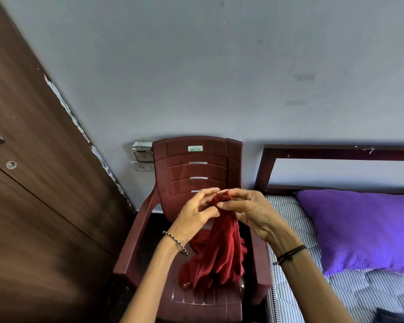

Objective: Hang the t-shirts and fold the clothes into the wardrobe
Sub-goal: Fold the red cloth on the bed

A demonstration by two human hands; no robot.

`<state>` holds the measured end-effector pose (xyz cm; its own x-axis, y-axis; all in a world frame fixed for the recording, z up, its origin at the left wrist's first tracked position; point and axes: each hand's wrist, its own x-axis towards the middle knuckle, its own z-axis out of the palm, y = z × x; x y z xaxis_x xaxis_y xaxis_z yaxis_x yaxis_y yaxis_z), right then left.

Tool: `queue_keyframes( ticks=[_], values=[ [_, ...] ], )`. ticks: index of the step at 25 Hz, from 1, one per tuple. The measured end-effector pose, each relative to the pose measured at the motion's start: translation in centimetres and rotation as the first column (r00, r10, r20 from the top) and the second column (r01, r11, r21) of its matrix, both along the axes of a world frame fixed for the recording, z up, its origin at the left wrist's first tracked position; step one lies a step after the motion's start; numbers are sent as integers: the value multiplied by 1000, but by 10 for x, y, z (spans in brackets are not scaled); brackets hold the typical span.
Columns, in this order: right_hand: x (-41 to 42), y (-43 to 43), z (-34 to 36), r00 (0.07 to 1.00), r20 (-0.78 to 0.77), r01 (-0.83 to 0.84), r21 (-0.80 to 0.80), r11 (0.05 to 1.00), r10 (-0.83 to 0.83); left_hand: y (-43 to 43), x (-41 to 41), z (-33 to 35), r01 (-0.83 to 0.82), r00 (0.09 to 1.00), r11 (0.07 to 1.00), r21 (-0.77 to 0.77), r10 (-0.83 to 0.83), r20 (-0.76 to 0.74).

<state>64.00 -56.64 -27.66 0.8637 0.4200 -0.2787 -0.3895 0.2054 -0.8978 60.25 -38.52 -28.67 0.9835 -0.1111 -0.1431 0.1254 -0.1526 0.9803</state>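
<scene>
garment: red cloth (222,250), top pinched by left hand (196,217) and right hand (250,213), fingers curled
chair (196,169): holds cloth's lower folds
wardrobe (33,159): doors closed

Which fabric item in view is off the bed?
The red garment, pinched by the left hand and right hand over the chair; the purple pillow and dark cloth lie on the bed.

Wardrobe (33,183) runs off the left edge, bed (350,297) off the right. Chair (196,173) half hides a wall meter (141,153). Dark cloth (392,317) at lower right is cut off. The kind of red garment (219,248) is unclear.
</scene>
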Motion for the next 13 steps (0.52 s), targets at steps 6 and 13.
queue_keyframes(
  ticks=[6, 13],
  values=[
    [1, -13, 6, 999, 1, -45, -5, 999, 45, -1, -2, 7, 148, 986, 980, -131, -157, -63],
    [12, -19, 28, 998, 63, 18, 103, 994, -25, 14, 2, 21, 73, 997, 972, -223, -76, -4]
  ],
)
